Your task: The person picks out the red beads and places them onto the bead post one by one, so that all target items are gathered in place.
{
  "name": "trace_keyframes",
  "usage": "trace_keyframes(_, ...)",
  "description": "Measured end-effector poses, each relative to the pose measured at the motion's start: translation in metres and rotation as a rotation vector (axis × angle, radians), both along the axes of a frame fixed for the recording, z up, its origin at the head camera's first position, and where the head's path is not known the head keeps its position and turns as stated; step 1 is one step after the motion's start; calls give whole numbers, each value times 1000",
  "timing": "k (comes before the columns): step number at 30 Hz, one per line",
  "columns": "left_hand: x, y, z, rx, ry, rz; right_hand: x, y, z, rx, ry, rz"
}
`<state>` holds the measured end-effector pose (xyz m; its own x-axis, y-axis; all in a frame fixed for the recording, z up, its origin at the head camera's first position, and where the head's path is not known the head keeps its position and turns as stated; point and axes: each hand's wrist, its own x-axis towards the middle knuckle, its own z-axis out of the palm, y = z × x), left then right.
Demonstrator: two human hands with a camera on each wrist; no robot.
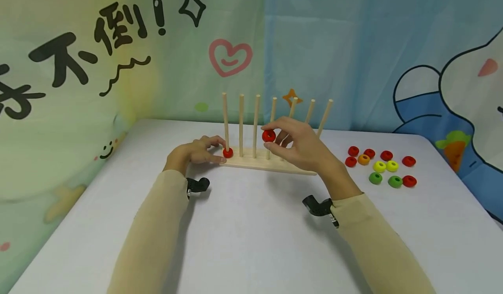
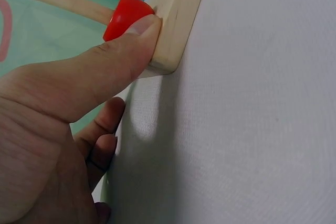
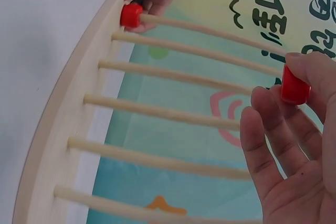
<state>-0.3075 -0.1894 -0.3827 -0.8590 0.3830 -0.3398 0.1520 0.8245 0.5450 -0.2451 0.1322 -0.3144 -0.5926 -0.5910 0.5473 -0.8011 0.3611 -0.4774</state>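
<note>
A wooden peg stand with a row of upright pegs stands on the table. At its left end, my left hand grips the base, the thumb lying right beside a red bead. That bead sits low on the leftmost peg. My right hand pinches another red bead between thumb and fingers, held up in front of the middle pegs. In the right wrist view this held bead shows near the top of the pegs, its far side covered by fingertips.
On the right side of the white table lie loose beads: several red ones, an orange one, two yellow ones and two green ones. A printed cloth backdrop hangs behind the table and along its left.
</note>
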Motion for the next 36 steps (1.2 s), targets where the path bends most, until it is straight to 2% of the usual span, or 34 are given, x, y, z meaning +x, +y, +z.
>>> trace_keyframes(9,-3,1,0,1,-12,20,-9,-24,5,-35,7,-4)
trace_keyframes(15,-7,-2,-5,-36,-23,22,-18,-43,12,-71,-9,-15)
trace_keyframes(23,-9,-2,-7,-24,-33,42,-24,-64,21,-176,78,7)
trace_keyframes(30,-1,-2,-1,-4,-19,13,-21,-86,30,-136,142,-47)
trace_keyframes(36,-1,-3,0,-2,-13,5,-26,-102,41,-148,149,-128)
